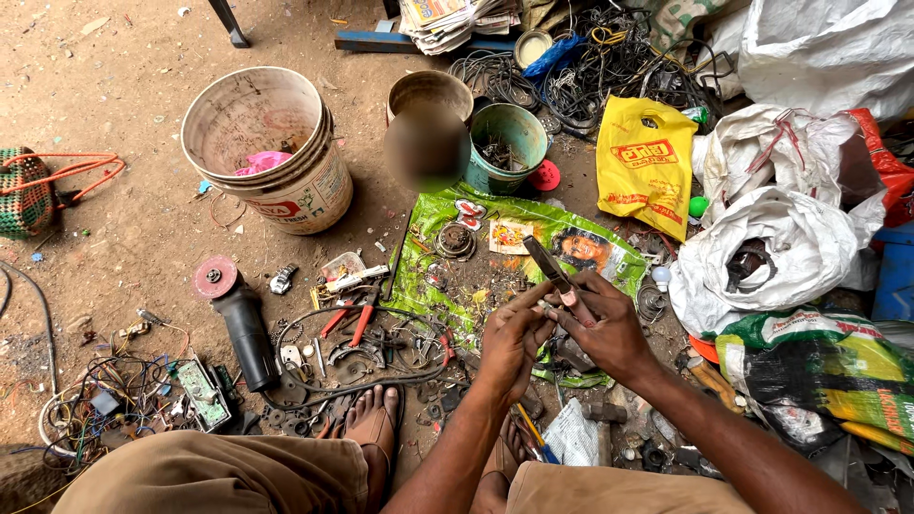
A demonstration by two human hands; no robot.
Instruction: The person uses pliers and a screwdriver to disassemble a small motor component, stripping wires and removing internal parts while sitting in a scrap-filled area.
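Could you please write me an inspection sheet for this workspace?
Surface: bare dirt ground with a green printed sheet spread on it.
Job's things: a flat metal tool held between both hands.
Clutter: angle grinder, red-handled pliers, stacked buckets, yellow bag.
Grippers: left hand and right hand together on the tool.
Cables: tangled wires at left, black cable heap behind.
Surroundings: white sacks at right.

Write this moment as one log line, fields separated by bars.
left hand: pinches small part | right hand: holds flat tool | nearby: angle grinder, red pliers
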